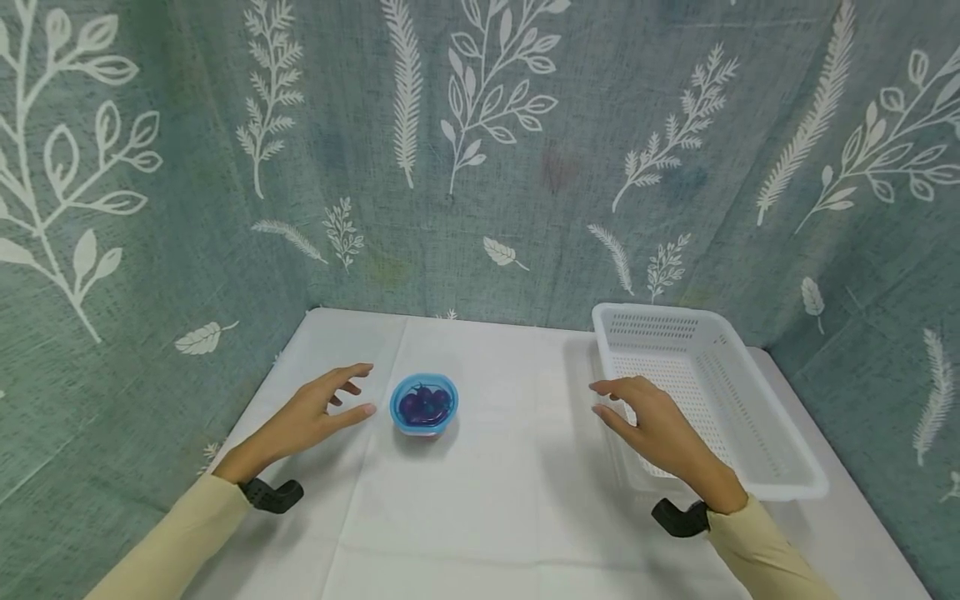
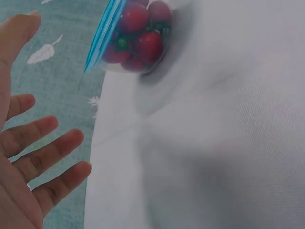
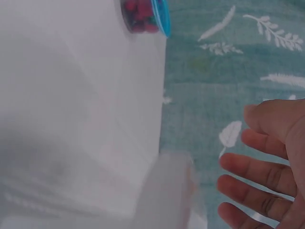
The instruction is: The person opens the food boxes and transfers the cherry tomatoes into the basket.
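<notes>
A small clear tub of cherry tomatoes (image 1: 424, 407) with a blue lid stands on the white table, left of the middle. In the left wrist view the tub (image 2: 138, 36) shows red tomatoes with green stems through its side. My left hand (image 1: 318, 415) hovers just left of it, fingers spread and apart from it, holding nothing. My right hand (image 1: 652, 421) is over the left side of a white plastic basket (image 1: 780, 417), thumb and fingers apart, with nothing held. The right wrist view shows that hand (image 3: 271, 167) with relaxed fingers, and the tub at the top.
The basket has slotted walls and a perforated floor, and stands at the table's right side. A white cloth (image 1: 465, 517) covers the table. Green leaf-patterned fabric (image 1: 525, 233) hangs behind and along both sides.
</notes>
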`<state>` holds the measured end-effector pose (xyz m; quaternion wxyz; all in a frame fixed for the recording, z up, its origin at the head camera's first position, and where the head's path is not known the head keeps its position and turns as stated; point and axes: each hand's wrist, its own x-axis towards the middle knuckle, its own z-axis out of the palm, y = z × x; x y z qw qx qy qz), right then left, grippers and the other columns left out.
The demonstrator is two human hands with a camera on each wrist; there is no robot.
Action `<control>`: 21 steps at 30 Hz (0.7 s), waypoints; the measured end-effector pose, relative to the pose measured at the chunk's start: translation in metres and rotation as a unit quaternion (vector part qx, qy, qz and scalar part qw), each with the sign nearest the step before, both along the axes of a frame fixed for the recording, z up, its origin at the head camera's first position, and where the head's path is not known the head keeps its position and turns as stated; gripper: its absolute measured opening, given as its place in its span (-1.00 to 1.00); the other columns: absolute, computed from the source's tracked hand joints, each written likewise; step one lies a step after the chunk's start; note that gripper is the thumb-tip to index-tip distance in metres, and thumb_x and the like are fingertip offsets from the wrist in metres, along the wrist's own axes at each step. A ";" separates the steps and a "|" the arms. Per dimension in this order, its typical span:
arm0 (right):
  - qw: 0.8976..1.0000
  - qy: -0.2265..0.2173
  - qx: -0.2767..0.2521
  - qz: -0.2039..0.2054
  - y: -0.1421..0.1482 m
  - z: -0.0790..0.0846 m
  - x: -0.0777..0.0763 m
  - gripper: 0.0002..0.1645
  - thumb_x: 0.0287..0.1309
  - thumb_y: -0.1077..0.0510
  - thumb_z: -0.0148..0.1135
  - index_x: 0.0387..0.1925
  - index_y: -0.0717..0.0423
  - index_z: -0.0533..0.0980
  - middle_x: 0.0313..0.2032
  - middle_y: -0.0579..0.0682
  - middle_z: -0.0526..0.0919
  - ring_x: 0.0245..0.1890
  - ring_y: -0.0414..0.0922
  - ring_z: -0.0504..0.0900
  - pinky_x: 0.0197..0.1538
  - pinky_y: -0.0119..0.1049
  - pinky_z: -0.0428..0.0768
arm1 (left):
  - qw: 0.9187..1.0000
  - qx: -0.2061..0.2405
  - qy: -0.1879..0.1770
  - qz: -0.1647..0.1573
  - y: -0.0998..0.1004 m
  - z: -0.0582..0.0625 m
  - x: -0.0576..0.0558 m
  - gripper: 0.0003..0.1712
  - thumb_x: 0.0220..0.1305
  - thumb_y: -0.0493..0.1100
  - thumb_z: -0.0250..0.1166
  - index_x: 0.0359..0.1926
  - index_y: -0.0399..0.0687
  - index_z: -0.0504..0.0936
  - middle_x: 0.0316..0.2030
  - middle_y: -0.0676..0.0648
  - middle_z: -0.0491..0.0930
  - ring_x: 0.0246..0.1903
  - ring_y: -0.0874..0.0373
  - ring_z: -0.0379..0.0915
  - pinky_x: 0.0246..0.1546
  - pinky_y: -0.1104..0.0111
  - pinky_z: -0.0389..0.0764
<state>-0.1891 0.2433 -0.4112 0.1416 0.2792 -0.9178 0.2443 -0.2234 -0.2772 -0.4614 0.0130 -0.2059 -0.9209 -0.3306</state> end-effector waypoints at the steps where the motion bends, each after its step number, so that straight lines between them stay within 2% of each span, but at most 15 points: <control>1: 1.000 -0.006 -0.002 0.001 -0.003 -0.001 0.000 -0.59 0.33 0.11 0.41 0.17 0.07 0.64 0.04 -0.05 0.70 0.01 -0.04 0.64 -0.09 -0.07 0.68 | 1.000 0.002 -0.001 -0.001 0.000 0.000 0.000 -0.11 0.38 0.28 0.32 0.58 0.13 0.23 0.42 -0.07 0.37 0.19 -0.02 0.49 0.07 -0.07 0.59; 11: 0.999 -0.019 -0.016 0.034 -0.036 -0.012 -0.004 -0.59 0.33 0.10 0.41 0.18 0.03 0.64 0.05 -0.11 0.70 -0.02 -0.05 0.66 -0.13 -0.18 0.68 | 0.999 0.027 -0.011 -0.016 0.007 -0.006 -0.004 -0.02 0.29 0.28 0.40 0.58 0.07 0.23 0.39 -0.06 0.41 0.17 0.04 0.51 0.07 0.03 0.59; 21: 0.996 -0.014 -0.006 0.088 -0.078 -0.030 -0.007 -0.63 0.36 0.09 0.38 0.16 0.04 0.64 0.05 -0.09 0.71 -0.05 -0.10 0.65 -0.06 -0.24 0.68 | 0.998 0.033 -0.044 -0.008 0.015 -0.014 -0.008 0.11 0.16 0.31 0.50 0.60 0.11 0.19 0.38 -0.08 0.42 0.17 0.02 0.51 0.09 0.05 0.61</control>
